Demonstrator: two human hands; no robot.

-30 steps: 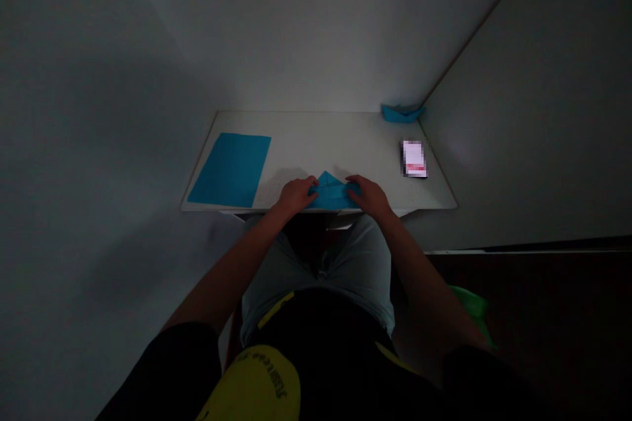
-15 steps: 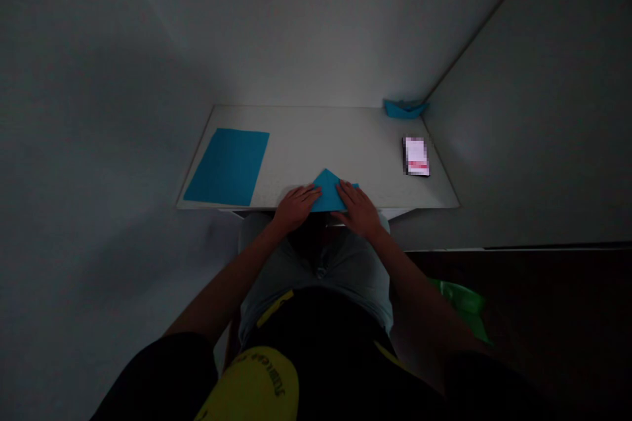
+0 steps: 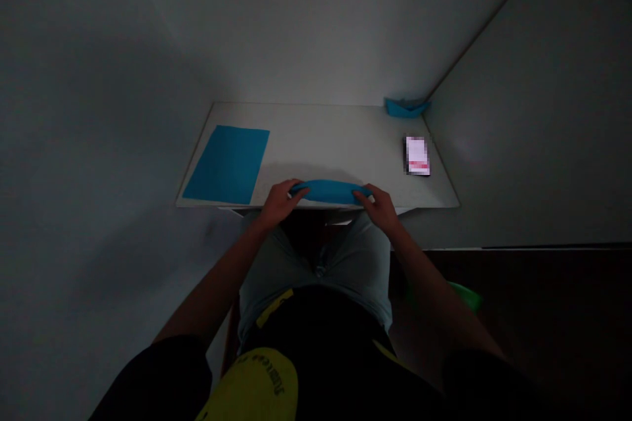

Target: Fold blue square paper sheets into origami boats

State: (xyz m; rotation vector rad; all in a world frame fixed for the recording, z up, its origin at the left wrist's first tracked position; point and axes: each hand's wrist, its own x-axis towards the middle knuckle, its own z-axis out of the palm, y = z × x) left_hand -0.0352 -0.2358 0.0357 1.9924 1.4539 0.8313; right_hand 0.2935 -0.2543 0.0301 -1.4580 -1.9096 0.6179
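A piece of blue folded paper is stretched between my hands at the table's front edge, showing as a long, slightly curved band. My left hand pinches its left end between thumb and fingers. At the other end, my right hand grips it the same way. The paper appears raised, with a shadow on the table behind it. Its underside is hidden from me.
A flat blue sheet lies on the left of the white table. In the back right corner sits a blue paper boat, with a blurred-out phone-like object in front of it. A green object shows on the floor at right.
Both hands went from pressing on a triangular fold to holding the paper by its ends. They moved apart, and the paper now shows as a wide band instead of a triangle.
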